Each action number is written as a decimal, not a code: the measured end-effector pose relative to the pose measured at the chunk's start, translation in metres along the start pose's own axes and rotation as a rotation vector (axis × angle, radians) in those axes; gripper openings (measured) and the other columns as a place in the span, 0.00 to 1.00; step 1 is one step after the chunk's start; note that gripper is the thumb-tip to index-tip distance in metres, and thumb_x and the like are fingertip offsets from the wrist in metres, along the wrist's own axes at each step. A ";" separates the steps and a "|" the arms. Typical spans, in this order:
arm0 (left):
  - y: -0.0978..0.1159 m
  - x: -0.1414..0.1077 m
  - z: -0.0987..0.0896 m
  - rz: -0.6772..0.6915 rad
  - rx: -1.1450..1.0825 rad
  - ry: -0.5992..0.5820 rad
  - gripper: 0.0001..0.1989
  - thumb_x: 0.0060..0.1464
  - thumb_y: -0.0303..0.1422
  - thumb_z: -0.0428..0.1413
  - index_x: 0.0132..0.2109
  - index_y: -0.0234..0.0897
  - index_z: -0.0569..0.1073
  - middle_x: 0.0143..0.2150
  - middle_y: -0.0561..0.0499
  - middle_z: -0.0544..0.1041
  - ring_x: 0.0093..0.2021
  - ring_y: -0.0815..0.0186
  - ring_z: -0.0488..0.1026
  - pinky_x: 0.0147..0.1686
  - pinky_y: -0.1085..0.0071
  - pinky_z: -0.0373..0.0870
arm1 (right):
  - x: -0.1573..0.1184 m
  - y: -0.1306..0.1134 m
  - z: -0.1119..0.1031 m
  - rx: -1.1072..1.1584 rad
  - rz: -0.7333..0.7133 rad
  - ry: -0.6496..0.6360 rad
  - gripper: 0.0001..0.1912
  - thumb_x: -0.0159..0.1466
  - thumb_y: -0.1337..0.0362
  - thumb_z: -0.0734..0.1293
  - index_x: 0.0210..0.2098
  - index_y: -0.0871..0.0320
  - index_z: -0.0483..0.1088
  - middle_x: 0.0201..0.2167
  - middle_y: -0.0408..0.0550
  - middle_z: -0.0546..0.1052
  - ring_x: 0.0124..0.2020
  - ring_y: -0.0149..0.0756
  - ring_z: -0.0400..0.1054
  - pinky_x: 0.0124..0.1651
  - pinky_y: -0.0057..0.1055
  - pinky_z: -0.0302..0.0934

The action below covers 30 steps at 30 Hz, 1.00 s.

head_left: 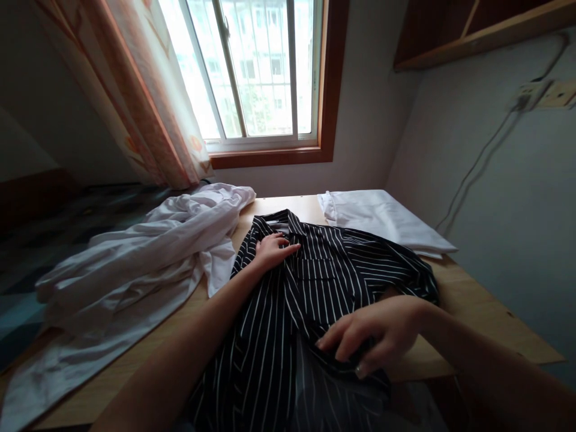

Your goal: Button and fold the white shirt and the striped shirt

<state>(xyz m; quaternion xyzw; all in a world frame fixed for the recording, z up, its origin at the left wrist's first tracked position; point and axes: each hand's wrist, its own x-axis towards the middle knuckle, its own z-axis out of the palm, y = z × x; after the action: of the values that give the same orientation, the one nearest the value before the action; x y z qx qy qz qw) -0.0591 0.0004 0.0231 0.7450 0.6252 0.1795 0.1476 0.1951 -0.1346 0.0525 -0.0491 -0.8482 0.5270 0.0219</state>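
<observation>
A black shirt with white stripes (315, 282) lies spread front up, its collar (294, 223) toward the window and its lower part hanging toward me. My left hand (273, 249) rests on the front just below the collar, fingers apart and pressing on the cloth. Over the shirt's right side is my right hand (380, 333), fingers loosely bent and apart, with no cloth visibly gripped. Whether its fingertips touch the fabric is hard to tell. One sleeve (396, 261) stretches out to the right; the left side of the shirt is partly hidden by my left forearm.
The wooden table (477, 306) carries a rumpled white cloth (148, 258) on the left and a folded white cloth (378, 216) at the back right. A curtain (148, 102) hangs beside the window (261, 72). A cable (472, 171) runs down the right wall.
</observation>
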 end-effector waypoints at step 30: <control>-0.010 -0.006 0.015 0.098 -0.292 0.249 0.22 0.50 0.36 0.61 0.51 0.39 0.64 0.38 0.51 0.76 0.40 0.60 0.76 0.50 0.56 0.68 | -0.026 0.028 -0.014 -0.743 0.846 0.659 0.09 0.65 0.66 0.62 0.45 0.55 0.63 0.41 0.52 0.78 0.39 0.42 0.72 0.37 0.30 0.55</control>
<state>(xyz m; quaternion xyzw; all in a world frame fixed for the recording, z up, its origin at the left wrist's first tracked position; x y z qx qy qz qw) -0.0622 -0.0037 0.0043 0.7172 0.5689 0.3661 0.1668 0.2238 -0.1129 0.0337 -0.5421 -0.8301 0.1191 0.0528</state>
